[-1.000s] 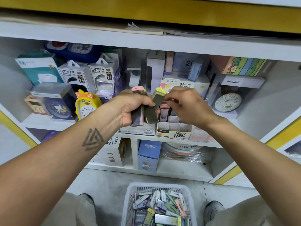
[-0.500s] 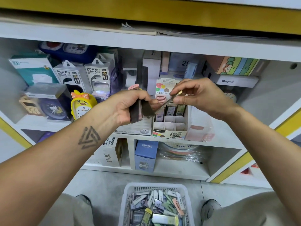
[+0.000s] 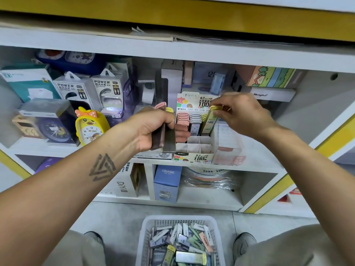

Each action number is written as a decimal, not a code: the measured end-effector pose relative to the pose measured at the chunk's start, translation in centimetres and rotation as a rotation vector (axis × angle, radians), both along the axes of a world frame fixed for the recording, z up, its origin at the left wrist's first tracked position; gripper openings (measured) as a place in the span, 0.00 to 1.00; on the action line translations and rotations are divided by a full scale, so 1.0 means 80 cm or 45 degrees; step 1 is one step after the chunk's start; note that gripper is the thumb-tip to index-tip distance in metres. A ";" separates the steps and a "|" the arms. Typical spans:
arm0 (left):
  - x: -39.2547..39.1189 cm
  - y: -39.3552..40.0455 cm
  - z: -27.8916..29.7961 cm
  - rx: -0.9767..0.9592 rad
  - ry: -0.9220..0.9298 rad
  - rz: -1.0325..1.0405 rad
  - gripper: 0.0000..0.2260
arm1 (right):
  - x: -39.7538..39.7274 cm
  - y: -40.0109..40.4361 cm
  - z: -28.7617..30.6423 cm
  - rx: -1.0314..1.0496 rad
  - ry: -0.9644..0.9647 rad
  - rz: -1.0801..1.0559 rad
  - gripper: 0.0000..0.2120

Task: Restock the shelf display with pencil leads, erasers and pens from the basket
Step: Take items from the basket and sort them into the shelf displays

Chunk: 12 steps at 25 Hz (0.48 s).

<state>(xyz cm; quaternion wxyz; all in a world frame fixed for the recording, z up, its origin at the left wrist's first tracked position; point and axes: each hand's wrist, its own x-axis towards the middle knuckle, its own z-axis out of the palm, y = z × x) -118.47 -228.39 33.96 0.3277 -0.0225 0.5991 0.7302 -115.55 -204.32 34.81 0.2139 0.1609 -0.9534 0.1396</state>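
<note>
Slotting a yellow-capped lead case (image 3: 209, 120) into the display box (image 3: 194, 157), right rear.
Right hand (image 3: 242, 114) pinching cap; left hand (image 3: 153, 129) gripping spare cases (image 3: 166, 137). Keep upright, lower straight beside standing rows.

Yellow-capped lead case (image 3: 210, 121) upright, lowered into right rear slot of display box (image 3: 194, 157), beside pink and dark cases. Pink-capped case (image 3: 161, 127) and dark case (image 3: 169, 140) held upright. Basket (image 3: 146, 235) on floor, full of mixed cases.
</note>
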 end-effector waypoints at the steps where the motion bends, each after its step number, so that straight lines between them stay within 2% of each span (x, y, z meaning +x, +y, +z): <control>1: 0.001 0.002 -0.001 0.015 0.009 0.008 0.17 | -0.001 -0.001 -0.004 0.046 0.017 0.001 0.11; 5: 0.006 0.007 -0.003 0.056 0.031 0.009 0.15 | -0.003 -0.008 -0.014 0.045 -0.061 -0.120 0.07; 7: 0.007 0.008 -0.004 0.068 0.011 -0.009 0.13 | -0.004 -0.009 -0.016 0.167 -0.097 -0.116 0.05; 9: 0.006 0.006 -0.005 0.064 0.010 -0.021 0.13 | -0.004 -0.011 -0.018 0.268 -0.149 -0.100 0.07; 11: 0.005 0.006 -0.005 0.033 0.039 -0.042 0.13 | -0.003 -0.016 -0.017 0.104 -0.167 -0.116 0.08; 12: 0.006 0.006 -0.005 0.021 0.058 -0.050 0.13 | -0.001 -0.021 -0.014 -0.144 -0.215 -0.117 0.08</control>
